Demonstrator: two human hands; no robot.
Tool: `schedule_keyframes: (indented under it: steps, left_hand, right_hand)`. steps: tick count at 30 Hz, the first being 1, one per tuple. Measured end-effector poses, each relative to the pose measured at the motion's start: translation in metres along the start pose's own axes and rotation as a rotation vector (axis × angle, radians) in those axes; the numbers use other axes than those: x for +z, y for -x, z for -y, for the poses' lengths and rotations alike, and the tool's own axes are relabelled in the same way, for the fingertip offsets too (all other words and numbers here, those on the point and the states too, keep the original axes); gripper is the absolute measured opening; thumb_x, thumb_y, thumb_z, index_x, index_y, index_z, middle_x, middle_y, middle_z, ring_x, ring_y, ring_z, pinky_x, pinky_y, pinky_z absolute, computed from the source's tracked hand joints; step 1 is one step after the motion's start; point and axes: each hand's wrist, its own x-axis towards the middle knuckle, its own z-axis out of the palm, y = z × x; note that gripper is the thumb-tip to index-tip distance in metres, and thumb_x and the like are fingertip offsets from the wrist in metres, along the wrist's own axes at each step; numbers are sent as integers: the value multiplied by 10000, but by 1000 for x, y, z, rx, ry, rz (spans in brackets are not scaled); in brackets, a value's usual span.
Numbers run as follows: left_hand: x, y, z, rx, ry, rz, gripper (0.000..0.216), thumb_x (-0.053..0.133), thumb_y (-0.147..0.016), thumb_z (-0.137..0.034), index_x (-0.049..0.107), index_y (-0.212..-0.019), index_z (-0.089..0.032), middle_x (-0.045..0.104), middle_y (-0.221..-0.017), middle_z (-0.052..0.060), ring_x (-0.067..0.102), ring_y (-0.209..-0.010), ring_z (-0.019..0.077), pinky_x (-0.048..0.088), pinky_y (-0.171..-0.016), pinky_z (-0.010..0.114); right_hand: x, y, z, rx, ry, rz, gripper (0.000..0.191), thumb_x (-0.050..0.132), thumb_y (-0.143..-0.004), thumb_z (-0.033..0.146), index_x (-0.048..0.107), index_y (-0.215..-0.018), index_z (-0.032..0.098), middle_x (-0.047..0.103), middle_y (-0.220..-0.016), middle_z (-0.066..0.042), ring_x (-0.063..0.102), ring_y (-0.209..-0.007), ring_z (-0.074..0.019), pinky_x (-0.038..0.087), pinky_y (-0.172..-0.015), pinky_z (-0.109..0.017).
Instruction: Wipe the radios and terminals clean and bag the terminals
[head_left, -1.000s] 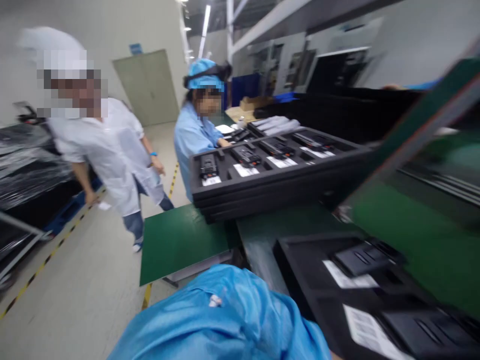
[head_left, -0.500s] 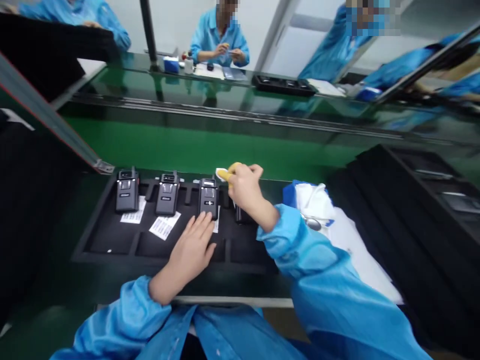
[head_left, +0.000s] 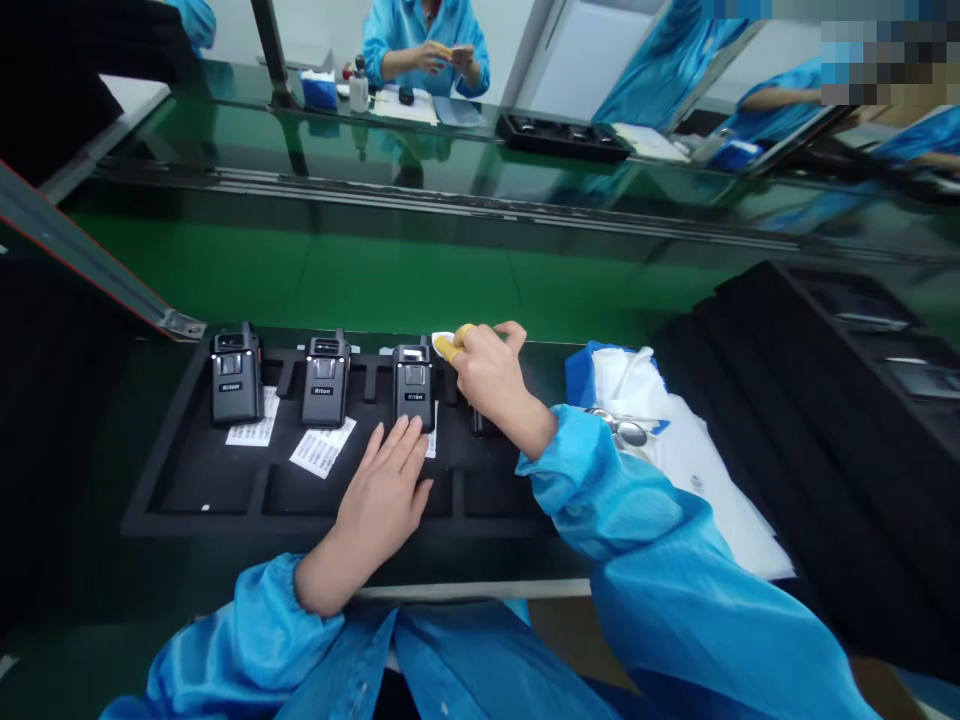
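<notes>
My left hand (head_left: 381, 490) lies flat, fingers stretched, its fingertips on the lower end of a black two-way radio (head_left: 413, 385). My right hand (head_left: 491, 375), with yellow finger cots on thumb and finger, pinches a small white wipe (head_left: 441, 341) by the top of that radio. Under my right hand and wrist, another black radio (head_left: 482, 424) is mostly hidden. Two more radios, one in the middle left (head_left: 325, 385) and one at the far left (head_left: 236, 385), lie in the black foam tray (head_left: 259, 525). Printed white labels (head_left: 324, 447) stick out from beneath them.
Right of the tray are a blue box of white wipes (head_left: 579, 378), scissors (head_left: 630, 432) and white sheets (head_left: 712, 490). Stacked black foam trays (head_left: 810, 450) stand further right. Behind a green-edged shelf (head_left: 337, 262), people in blue smocks work; one person's hands (head_left: 442, 58) hold small items.
The camera view has shifted slightly, and the radios' lettering is sharper. My hands keep nearly the same places, left on the radio, right with the wipe at its top.
</notes>
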Motion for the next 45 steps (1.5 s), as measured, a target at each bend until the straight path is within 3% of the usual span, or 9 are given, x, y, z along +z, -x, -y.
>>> schedule_keyframes:
  steps: [3,8,17,21,25,31,36,41,45]
  left_hand:
    - [-1,0,0,15,-17,-30,369,444,-882,-177,582,-1207,-68,548,-1361,171,489,-1293,291,406,-1074,496]
    - [-2,-1,0,11,-26,-30,369,442,-882,-184,589,-1198,-63,567,-1341,164,505,-1278,290,418,-1068,488]
    - [-1,0,-1,-1,-4,-6,378,434,-889,-184,570,-1224,-72,536,-1369,180,475,-1306,285,396,-1088,491]
    - [0,1,-1,-11,2,4,383,430,-889,-178,572,-1229,-73,536,-1370,177,472,-1309,287,394,-1091,492]
    - [-1,0,-1,-16,10,8,387,431,-894,-180,565,-1240,-71,528,-1378,173,467,-1314,283,389,-1096,492]
    - [-1,0,-1,-3,-11,4,388,430,-896,-182,561,-1240,-58,530,-1377,171,473,-1308,283,401,-1088,482]
    - [-1,1,0,17,2,-13,379,439,-898,-184,568,-1233,-63,533,-1377,162,477,-1304,285,399,-1088,478]
    - [-1,1,1,2,43,17,396,440,-901,-188,549,-1259,-58,519,-1388,172,445,-1330,285,358,-1114,488]
    - [-1,1,1,0,45,23,407,440,-907,-208,542,-1271,-59,541,-1369,162,446,-1330,277,347,-1123,474]
  right_hand:
    - [-4,-2,7,15,4,-48,352,396,-935,120,708,-798,207,633,-869,-26,444,-832,-154,141,-837,-375]
    - [-3,-9,32,-130,-29,-21,327,390,-957,169,709,-922,234,641,-866,-25,456,-850,-156,137,-838,-378]
    - [-7,-7,10,97,3,59,386,373,-927,102,683,-712,181,618,-868,-39,441,-829,-162,143,-823,-378]
    - [-9,-24,29,21,-77,69,366,360,-937,123,700,-831,208,620,-911,-41,440,-862,-174,140,-838,-381]
    - [-5,-30,42,-21,-119,123,358,367,-933,120,697,-816,198,616,-895,-47,441,-847,-169,134,-852,-386]
    - [-3,-8,11,138,-93,103,351,383,-864,51,668,-701,174,607,-856,-44,433,-824,-174,145,-820,-384]
    - [-15,6,-5,253,-107,-26,294,416,-826,69,673,-750,190,605,-868,-36,439,-841,-184,155,-815,-391]
    - [-16,22,28,19,-159,-8,307,422,-877,120,704,-888,242,623,-884,-24,443,-865,-181,154,-830,-393]
    - [-10,38,47,-172,-143,-49,296,458,-899,143,709,-760,217,619,-816,-24,444,-825,-159,153,-839,-388]
